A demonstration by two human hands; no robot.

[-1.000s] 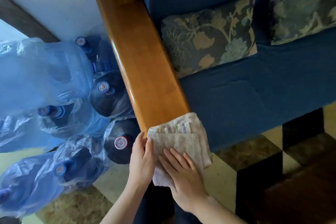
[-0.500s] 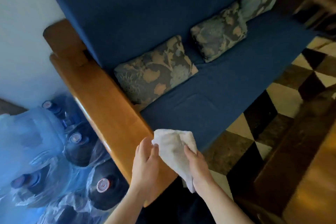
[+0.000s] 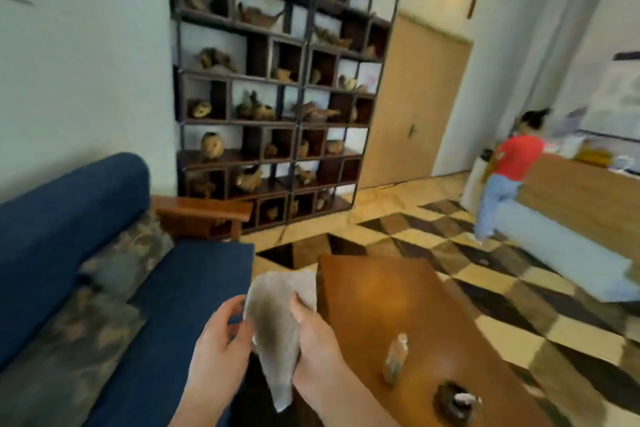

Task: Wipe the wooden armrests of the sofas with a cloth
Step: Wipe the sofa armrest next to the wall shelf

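Note:
A pale beige cloth (image 3: 277,322) hangs in front of me, gripped along its right side by my right hand (image 3: 317,347). My left hand (image 3: 220,347) is at the cloth's left edge, thumb and fingers curled; whether it pinches the cloth I cannot tell. The blue sofa (image 3: 69,236) runs along the left, with patterned cushions on its seat. Its far wooden armrest (image 3: 204,211) shows at the sofa's end, well beyond my hands. The near armrest is out of view.
A wooden coffee table (image 3: 408,315) stands to the right of my hands, with a small bottle (image 3: 396,359) and a dark ashtray (image 3: 453,402) on it. A dark display shelf (image 3: 277,80) rises behind the armrest. A person in a red top (image 3: 509,170) stands far right on the chequered floor (image 3: 450,253).
The view swung up and right from the near armrest and water bottles to the room. The cloth came off the armrest and is now held up between both hands.

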